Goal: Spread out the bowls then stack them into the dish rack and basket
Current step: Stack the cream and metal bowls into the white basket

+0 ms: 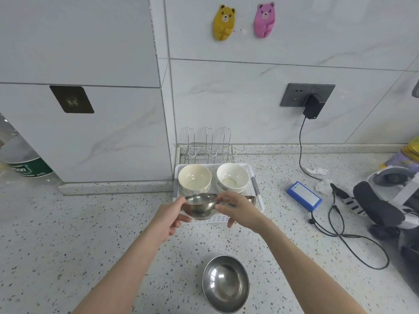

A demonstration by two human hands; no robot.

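Over the white basket (257,185) my left hand (169,217) and right hand (241,210) pinch the steel bowl (199,206) by its rim, keeping it level so it drops in neatly, I reckon.

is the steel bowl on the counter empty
Empty: the steel bowl sits upright on the counter, its bare shiny inside showing.

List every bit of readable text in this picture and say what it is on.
"...con": partial white lettering on the green label of the plastic bottle at far left; the smaller line beneath is blurred.
Blue battery pack: its white label carries print too small to read.
Nothing else bears text.
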